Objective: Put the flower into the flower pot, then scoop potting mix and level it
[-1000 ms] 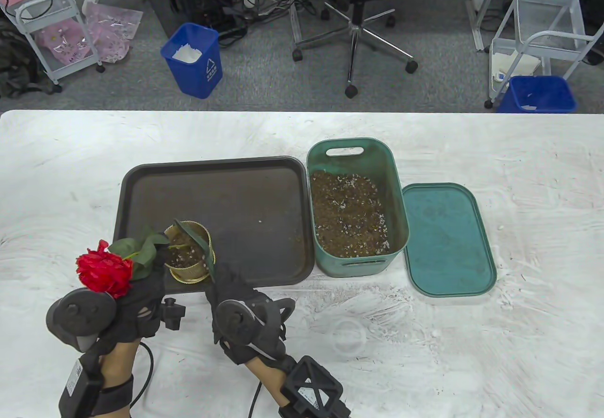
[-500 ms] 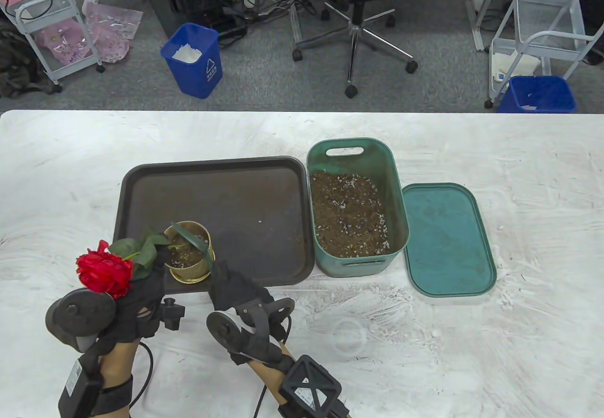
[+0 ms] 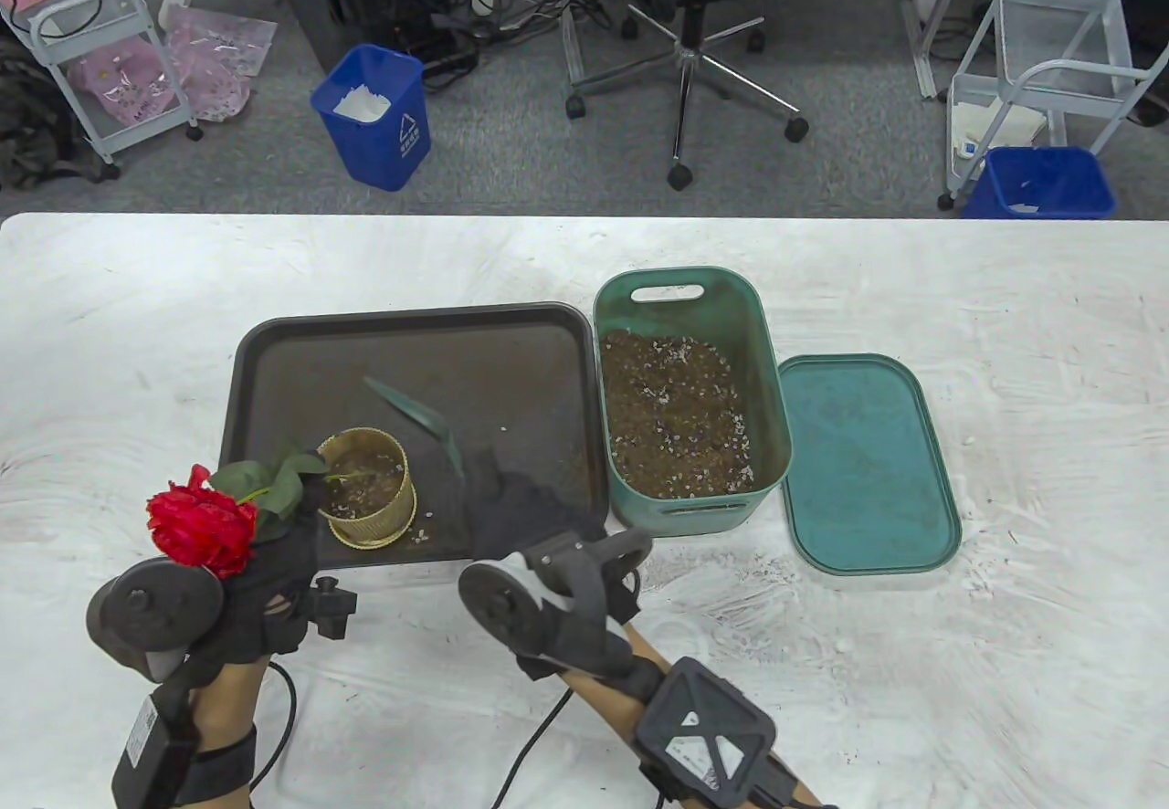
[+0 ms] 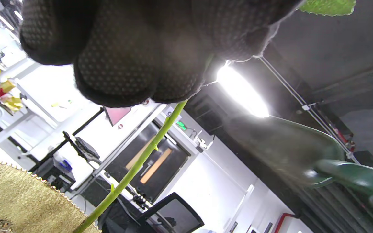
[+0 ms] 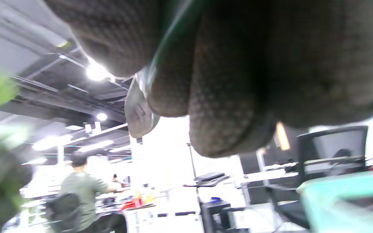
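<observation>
Nearest the table's front edge, the flower (image 3: 203, 528) is held by the left hand (image 3: 265, 592), fingers closed round its green stem (image 4: 131, 170); the red bloom leans out left while the stem slants down into the flower pot (image 3: 367, 486). Just to the right, a green scoop (image 3: 420, 416) is gripped by the right hand (image 3: 522, 517), fingers curled round its handle, blade raised over the dark tray (image 3: 511, 362). The woven pot is seen standing on that tray's near left corner, some soil inside. Beyond, right of the tray, potting mix (image 3: 676, 416) is held in a green bin (image 3: 758, 334), its lid (image 3: 868, 462) laid flat alongside
</observation>
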Demonstrator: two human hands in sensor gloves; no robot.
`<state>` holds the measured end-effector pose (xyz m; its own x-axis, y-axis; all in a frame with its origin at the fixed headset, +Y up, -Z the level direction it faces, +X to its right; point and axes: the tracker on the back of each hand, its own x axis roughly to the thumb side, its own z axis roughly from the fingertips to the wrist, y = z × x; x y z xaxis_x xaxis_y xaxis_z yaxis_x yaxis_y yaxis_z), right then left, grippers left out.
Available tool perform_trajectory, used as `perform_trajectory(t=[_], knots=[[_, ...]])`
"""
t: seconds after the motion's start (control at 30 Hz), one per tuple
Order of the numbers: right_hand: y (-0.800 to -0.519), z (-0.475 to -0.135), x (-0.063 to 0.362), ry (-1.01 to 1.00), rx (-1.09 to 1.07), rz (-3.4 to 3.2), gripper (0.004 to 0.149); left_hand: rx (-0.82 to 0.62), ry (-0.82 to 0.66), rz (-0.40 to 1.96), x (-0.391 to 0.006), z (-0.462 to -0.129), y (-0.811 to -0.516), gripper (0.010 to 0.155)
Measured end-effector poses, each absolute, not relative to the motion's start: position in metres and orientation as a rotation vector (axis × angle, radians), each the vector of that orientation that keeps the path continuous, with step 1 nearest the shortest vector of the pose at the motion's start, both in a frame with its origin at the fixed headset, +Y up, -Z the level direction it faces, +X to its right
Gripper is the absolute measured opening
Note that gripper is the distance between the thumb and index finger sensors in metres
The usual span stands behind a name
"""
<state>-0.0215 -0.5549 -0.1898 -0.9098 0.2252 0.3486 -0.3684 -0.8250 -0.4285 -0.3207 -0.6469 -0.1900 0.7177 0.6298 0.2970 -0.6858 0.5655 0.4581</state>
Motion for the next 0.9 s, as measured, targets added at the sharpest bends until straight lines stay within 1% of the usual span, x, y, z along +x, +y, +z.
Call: perform_trajectory(t=[0.07,0.1,0.17,0.23,0.3,0.37,0.4,0.5,0.6,0.73,0.9], knots=[[-0.529,-0.205,0.006,-0.778,0.296,2.758,0.053,0.586,-0.101,0.773,-0.321,-0.19,-0.647,0.044],[-0.516,-0.216,0.022,-0.758,0.209,2.812,0.053,0.586,-0.101,0.77,-0.321,-0.19,-0.647,0.044],[-0.501,-0.24,0.053,-0.618,0.025,2.9,0.053,0.591,-0.102,0.758,-0.321,-0.19,-0.646,0.044],[-0.502,-0.264,0.078,-0.469,-0.112,2.902,0.053,0.593,-0.099,0.755,-0.322,-0.19,-0.646,0.044],[-0.511,-0.282,0.091,-0.341,-0.181,2.921,0.052,0.595,-0.094,0.754,-0.323,-0.19,-0.646,0.044],[-0.527,-0.302,0.1,-0.208,-0.245,2.962,0.052,0.596,-0.087,0.757,-0.325,-0.19,-0.646,0.044],[-0.539,-0.313,0.102,-0.109,-0.257,2.997,0.052,0.592,-0.088,0.767,-0.327,-0.191,-0.646,0.044],[-0.569,-0.337,0.099,0.066,-0.245,3.048,0.052,0.59,-0.073,0.792,-0.332,-0.192,-0.648,0.044],[-0.592,-0.358,0.093,0.218,-0.221,3.08,0.052,0.596,-0.052,0.799,-0.337,-0.192,-0.648,0.044],[-0.61,-0.38,0.087,0.314,-0.224,3.071,0.052,0.597,-0.024,0.818,-0.346,-0.193,-0.649,0.044],[-0.623,-0.395,0.082,0.387,-0.237,3.101,0.052,0.602,0.006,0.833,-0.353,-0.194,-0.651,0.044]])
